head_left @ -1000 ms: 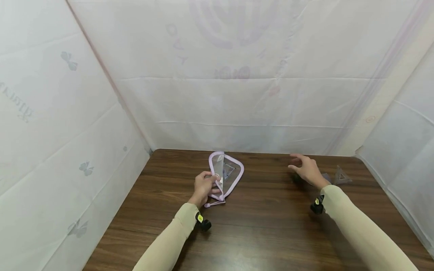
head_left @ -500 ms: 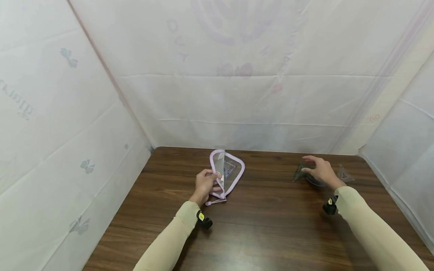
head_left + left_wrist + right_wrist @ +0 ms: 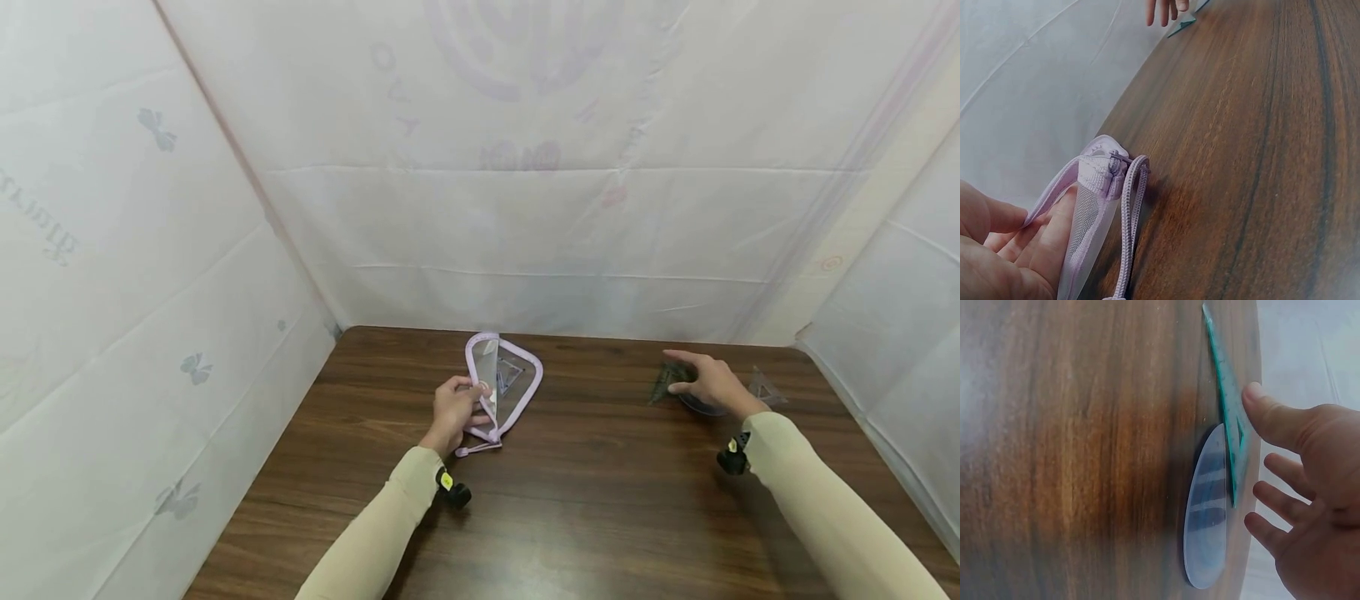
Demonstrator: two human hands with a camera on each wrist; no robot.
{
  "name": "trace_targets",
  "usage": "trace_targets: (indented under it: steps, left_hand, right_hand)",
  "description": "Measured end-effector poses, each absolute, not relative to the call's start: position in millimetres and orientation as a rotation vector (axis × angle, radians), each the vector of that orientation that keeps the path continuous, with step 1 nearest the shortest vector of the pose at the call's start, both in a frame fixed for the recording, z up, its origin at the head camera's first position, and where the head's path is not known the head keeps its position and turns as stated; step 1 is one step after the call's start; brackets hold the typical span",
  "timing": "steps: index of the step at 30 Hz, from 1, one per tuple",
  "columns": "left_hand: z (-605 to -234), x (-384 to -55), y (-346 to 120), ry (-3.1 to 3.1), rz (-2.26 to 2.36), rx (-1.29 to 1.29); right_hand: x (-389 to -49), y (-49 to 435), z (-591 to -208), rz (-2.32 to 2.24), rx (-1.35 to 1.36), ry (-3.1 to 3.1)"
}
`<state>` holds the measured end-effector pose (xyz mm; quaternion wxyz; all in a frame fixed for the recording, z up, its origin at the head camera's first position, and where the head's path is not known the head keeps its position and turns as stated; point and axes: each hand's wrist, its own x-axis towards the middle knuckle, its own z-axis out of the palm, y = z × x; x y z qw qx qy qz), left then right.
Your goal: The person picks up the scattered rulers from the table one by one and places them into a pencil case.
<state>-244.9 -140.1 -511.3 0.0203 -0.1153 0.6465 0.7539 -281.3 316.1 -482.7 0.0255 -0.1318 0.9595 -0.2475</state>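
Note:
My left hand (image 3: pixel 452 408) pinches the lilac edge of a zip pouch (image 3: pixel 531 385) between thumb and fingers, folding one side of its mouth back. A clear triangular set square (image 3: pixel 510 375) shows within the pouch. In the left wrist view, the zip slider and a corded pull (image 3: pixel 1127 231) hang at the corner. My right hand (image 3: pixel 712 385) hovers at the right of the table, thumb spread from the fingers and nothing in its grasp. Close by its thumb is a green set square (image 3: pixel 1230 403), overlapping the straight edge of a clear protractor (image 3: pixel 1205 512).
Another clear set square (image 3: pixel 765 388) lies to the right of my right hand, near the back right corner. The dark wooden table (image 3: pixel 585 467) backs onto a white sheet (image 3: pixel 540 304), with further sheets hanging on both sides.
My right hand has shifted to the right, so more of the green set square shows. The left hand keeps its hold on the pouch in the same spot.

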Motion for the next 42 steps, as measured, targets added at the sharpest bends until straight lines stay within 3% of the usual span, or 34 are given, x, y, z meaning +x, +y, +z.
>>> trace_targets:
  steps: [42]
  left_hand:
    - [-511.6,-243.0,-142.2,2.031,2.322,-0.335]
  right_hand:
    - [-289.9,300.0,-503.9,-0.737,-0.498,3.216]
